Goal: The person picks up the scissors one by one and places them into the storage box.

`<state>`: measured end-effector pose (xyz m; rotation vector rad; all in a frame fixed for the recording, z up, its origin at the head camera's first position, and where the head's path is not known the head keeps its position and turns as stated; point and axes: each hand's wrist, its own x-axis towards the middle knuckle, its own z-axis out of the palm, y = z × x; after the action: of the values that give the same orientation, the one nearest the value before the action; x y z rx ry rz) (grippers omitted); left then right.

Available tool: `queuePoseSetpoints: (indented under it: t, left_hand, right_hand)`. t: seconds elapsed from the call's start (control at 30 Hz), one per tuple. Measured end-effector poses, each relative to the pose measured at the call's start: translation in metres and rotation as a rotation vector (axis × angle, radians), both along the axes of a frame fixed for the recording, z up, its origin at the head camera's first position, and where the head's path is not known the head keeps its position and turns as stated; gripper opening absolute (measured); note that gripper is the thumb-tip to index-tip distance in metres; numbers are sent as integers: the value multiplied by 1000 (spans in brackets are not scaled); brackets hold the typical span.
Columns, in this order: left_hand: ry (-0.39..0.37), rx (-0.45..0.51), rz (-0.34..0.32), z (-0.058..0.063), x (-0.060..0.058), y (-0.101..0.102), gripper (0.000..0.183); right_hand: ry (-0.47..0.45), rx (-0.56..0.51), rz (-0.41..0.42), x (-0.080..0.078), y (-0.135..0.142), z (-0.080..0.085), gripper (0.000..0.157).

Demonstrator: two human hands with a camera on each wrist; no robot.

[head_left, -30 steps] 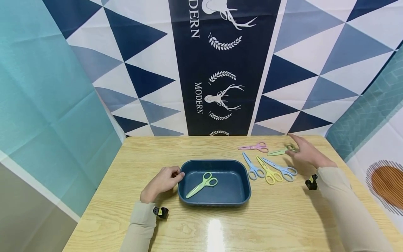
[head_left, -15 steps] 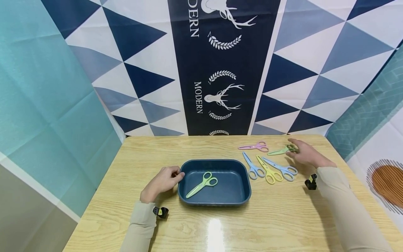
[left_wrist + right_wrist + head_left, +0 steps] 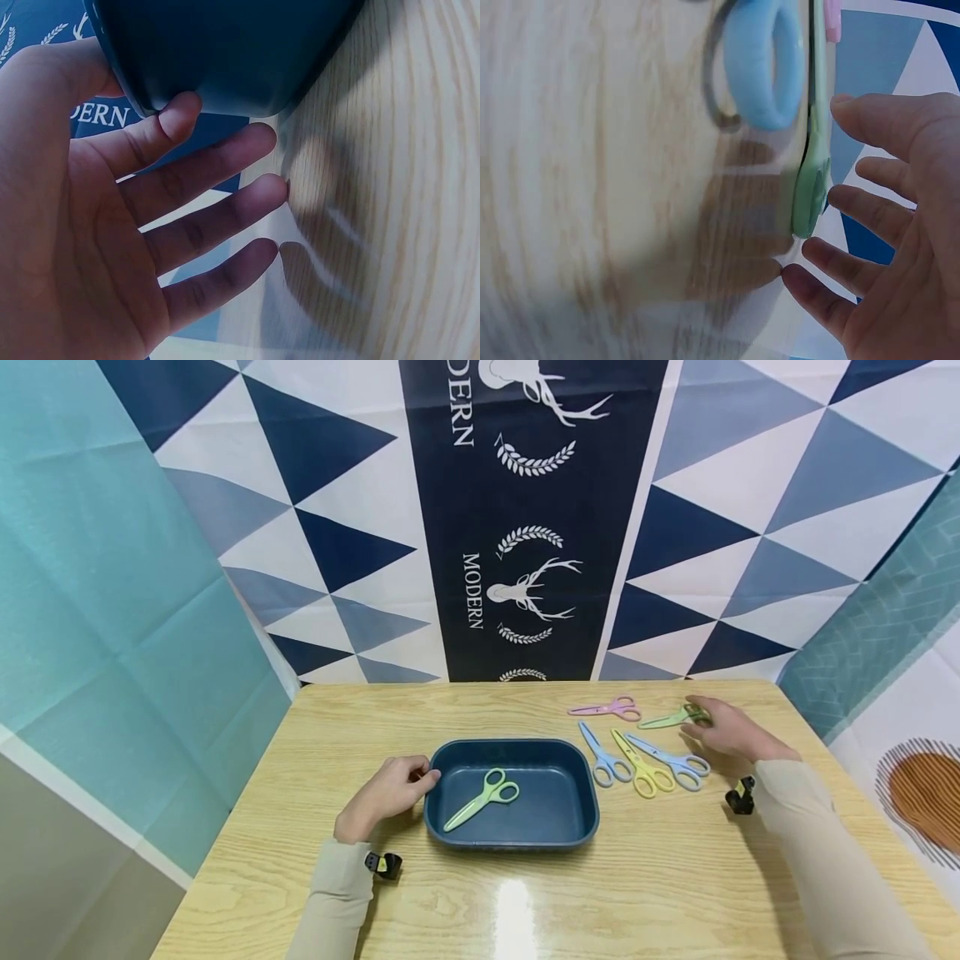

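Observation:
A dark blue tray (image 3: 525, 837) sits mid-table with a pair of green scissors (image 3: 480, 800) lying inside. My left hand (image 3: 388, 797) pinches its left rim, thumb over the edge and index finger against the outer wall; the other fingers extend near the tabletop in the left wrist view. Over the handles of a second pair of green scissors (image 3: 663, 722) at the back right is my right hand (image 3: 723, 727). In the right wrist view its thumb stands apart from the spread fingers (image 3: 870, 210), with fingertips right beside the green handle (image 3: 810, 199).
Left of my right hand lie pink scissors (image 3: 603, 710), blue scissors (image 3: 600, 753), yellow scissors (image 3: 639, 760) and another blue pair (image 3: 667, 762), close together. A patterned cloth (image 3: 525, 527) hangs along the table's back edge.
My right hand has lowered slightly over the green scissors at the back, and its thumb and forefinger have come nearer the handles. My left hand and the tray stay put.

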<state>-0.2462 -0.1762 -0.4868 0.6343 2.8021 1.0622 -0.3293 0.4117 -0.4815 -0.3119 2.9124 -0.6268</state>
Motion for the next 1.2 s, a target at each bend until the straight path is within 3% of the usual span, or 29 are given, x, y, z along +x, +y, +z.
queuePoseSetpoints:
  t: [0.4, 0.83, 1.2]
  left_hand:
    - [-24, -7, -3, 2, 0, -1, 28]
    - [-16, -3, 2, 1, 1, -1, 30]
    - [-14, -10, -7, 1, 1, -1, 30]
  right_hand:
    - [-9, 45, -14, 4, 2, 4, 75]
    - [-31, 25, -7, 8, 3, 5, 78]
    - [-4, 36, 2, 10, 5, 0, 72]
